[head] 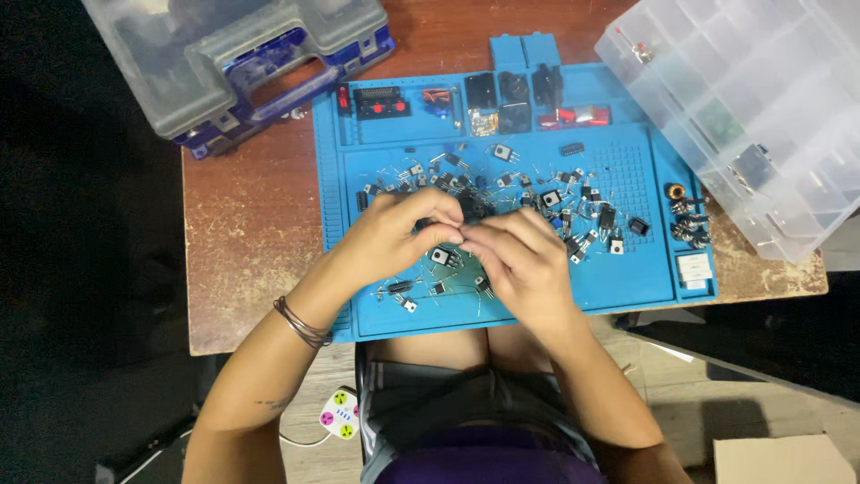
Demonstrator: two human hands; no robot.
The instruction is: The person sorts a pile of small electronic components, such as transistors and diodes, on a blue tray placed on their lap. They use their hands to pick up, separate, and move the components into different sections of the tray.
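Brown, worn table (242,233) under you, dark floor to its left; a grey case (237,63) with a blue handle sits at the far left corner; the blue mat (376,309) covers the middle, strewn with small black parts (573,193) and thin metal legs. Your left hand (394,237) and right hand (524,260) meet fingertip to fingertip above the mat, pinching something tiny between them; what it is you cannot tell. I judge it light, stiff-bodied, with legs that bend easily; grip the body, not the legs. Right of the mat a clear organiser (743,108) overhangs the table edge; free room is only the bare wood at left.
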